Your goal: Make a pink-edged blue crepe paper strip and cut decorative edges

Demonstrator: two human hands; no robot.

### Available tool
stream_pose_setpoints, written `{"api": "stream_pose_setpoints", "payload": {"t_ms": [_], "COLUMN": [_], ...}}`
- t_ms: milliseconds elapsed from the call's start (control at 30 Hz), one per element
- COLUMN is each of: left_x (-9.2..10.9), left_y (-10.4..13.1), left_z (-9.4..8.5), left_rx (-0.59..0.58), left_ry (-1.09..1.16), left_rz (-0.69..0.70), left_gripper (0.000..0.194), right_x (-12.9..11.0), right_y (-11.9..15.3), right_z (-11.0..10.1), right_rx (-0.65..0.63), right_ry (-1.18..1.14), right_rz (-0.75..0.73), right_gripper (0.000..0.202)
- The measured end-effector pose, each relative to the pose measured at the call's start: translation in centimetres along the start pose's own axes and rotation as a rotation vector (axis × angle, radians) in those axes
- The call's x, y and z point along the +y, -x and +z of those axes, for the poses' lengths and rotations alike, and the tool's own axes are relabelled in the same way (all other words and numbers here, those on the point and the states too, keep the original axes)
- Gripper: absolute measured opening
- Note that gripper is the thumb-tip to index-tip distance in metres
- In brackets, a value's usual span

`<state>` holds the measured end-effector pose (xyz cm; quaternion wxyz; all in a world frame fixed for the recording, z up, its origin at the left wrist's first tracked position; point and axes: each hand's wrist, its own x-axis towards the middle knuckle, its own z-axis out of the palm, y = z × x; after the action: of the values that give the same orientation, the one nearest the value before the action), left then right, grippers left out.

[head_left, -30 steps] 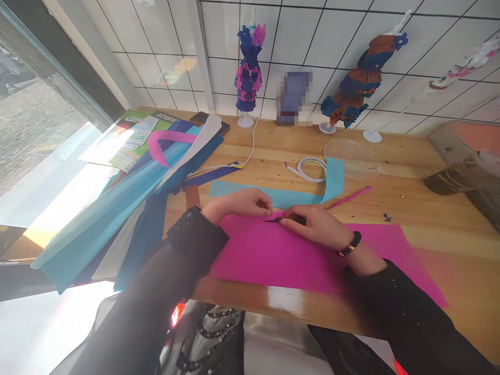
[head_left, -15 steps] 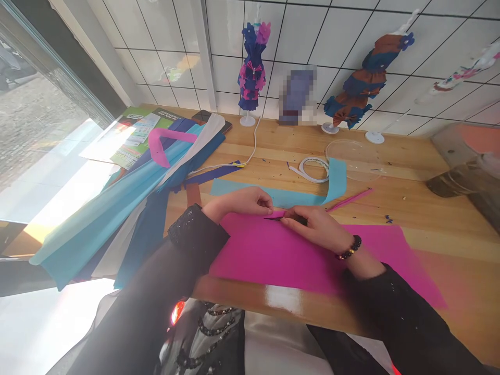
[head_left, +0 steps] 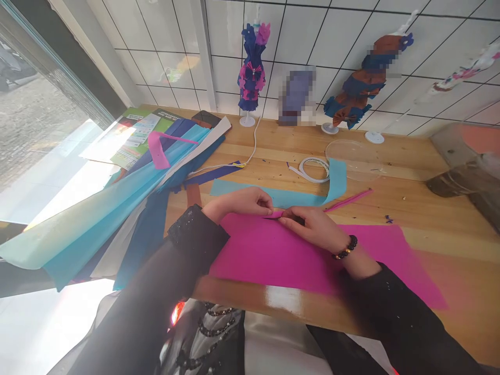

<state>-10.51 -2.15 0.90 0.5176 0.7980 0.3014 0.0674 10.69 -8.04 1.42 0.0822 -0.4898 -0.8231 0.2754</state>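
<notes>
A magenta sheet [head_left: 269,255] lies across the table in front of me. At its far edge, my left hand [head_left: 253,201] has its fingers curled and pinched on the sheet's edge. My right hand [head_left: 312,225] is closed round small dark scissors [head_left: 272,219], whose thin blades point left along that edge; the handles are mostly hidden under the fingers. Just beyond my hands lies a light blue strip [head_left: 297,198], its right end bent upward. A thin magenta strip [head_left: 349,200] extends to the right behind my right hand.
Colored sheets [head_left: 128,192] are heaped at the left, with a pink piece [head_left: 158,151] on top. A tape roll [head_left: 313,170] and a clear round lid [head_left: 363,159] lie farther back. Decorated stands [head_left: 252,78] line the tiled wall. A dark cylindrical object [head_left: 457,179] is at right.
My right hand has shifted slightly left with the scissors. The light blue sheets at the left have spread outward toward the lower left, and the pink piece on them has flattened.
</notes>
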Motion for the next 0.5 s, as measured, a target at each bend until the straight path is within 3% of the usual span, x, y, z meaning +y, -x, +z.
{"api": "stream_pose_setpoints", "payload": {"t_ms": [500], "left_x": [-0.07], "left_y": [0.03], "left_z": [0.03], "left_rx": [0.005], "left_ry": [-0.022], "left_rz": [-0.016], "left_gripper": [0.021], "right_x": [0.06], "right_y": [0.02], "right_z": [0.15], "right_rx": [0.017], "right_ry": [0.006], "right_rz": [-0.023], "right_gripper": [0.034]}}
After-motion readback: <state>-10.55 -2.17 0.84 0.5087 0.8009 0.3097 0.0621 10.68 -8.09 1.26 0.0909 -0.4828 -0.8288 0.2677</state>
